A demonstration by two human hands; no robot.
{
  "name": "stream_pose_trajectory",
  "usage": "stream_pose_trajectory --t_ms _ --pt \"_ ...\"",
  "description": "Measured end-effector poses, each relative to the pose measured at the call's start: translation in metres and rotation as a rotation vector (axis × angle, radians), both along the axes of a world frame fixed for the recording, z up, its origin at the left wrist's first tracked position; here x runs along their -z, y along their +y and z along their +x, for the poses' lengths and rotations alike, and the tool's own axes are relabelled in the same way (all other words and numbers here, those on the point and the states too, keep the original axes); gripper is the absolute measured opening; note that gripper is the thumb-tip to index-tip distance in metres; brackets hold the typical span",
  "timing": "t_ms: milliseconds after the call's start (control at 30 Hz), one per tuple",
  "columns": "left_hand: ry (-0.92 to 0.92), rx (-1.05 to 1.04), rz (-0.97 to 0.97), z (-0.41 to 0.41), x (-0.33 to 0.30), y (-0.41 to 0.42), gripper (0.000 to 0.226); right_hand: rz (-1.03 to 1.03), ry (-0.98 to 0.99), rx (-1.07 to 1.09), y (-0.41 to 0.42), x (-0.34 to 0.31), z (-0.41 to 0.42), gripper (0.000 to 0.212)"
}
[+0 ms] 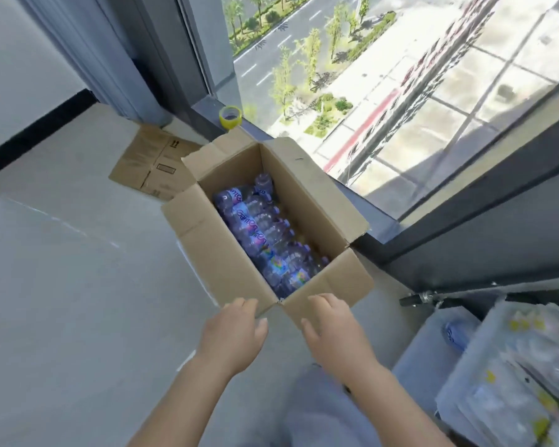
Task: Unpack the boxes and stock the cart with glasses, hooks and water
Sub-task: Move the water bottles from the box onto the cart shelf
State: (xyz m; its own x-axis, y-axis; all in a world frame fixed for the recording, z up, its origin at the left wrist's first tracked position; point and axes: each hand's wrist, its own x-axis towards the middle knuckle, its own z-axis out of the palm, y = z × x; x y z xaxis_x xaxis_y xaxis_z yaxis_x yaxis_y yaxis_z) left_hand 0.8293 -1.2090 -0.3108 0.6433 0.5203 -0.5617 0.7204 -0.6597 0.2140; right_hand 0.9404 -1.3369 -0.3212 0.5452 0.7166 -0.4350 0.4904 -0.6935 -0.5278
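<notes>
Bottles (265, 240) half-hidden in box (317, 201), left hand (236, 333), right hand (333, 330) released, fingertips unclear

A roll of yellow tape (230, 116) stands on the dark window sill (207, 108). A flattened cardboard sheet (154, 162) lies on the pale floor (62, 269) near a grey curtain (110, 53)

pale floor (62, 285) meets a sunlit window (400, 91) beside grey curtain (88, 53).
</notes>
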Motion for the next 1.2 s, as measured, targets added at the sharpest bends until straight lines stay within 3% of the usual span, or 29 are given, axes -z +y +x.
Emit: stream_pose_trajectory --t_ms 133,300,600,733,900,1100,1200 --pt "0.029 -0.029 -0.080 0.040 0.027 0.058 0.038 -0.086 0.088 0.121 0.054 0.026 0.039 0.023" --pt "0.058 0.013 -0.258 0.112 0.109 0.125 0.044 -0.203 0.219 0.328 0.109 0.096 0.069 0.032" --pt "0.263 0.247 -0.267 0.198 0.310 0.198 0.035 -0.370 0.417 0.745 0.184 0.302 0.103 0.027" --pt "0.242 0.350 -0.182 0.221 0.386 0.213 0.059 -0.355 0.370 0.880 0.199 0.386 0.122 0.042" --pt "0.164 0.428 -0.126 0.244 0.452 0.220 0.080 -0.409 0.367 1.002 0.207 0.450 0.145 0.076" --pt "0.267 0.441 0.013 0.251 0.479 0.219 0.107 -0.551 0.406 0.962 0.211 0.469 0.147 0.093" --pt "0.235 0.493 0.064 0.249 0.480 0.221 0.101 -0.494 0.419 1.021 0.215 0.464 0.140 0.093"
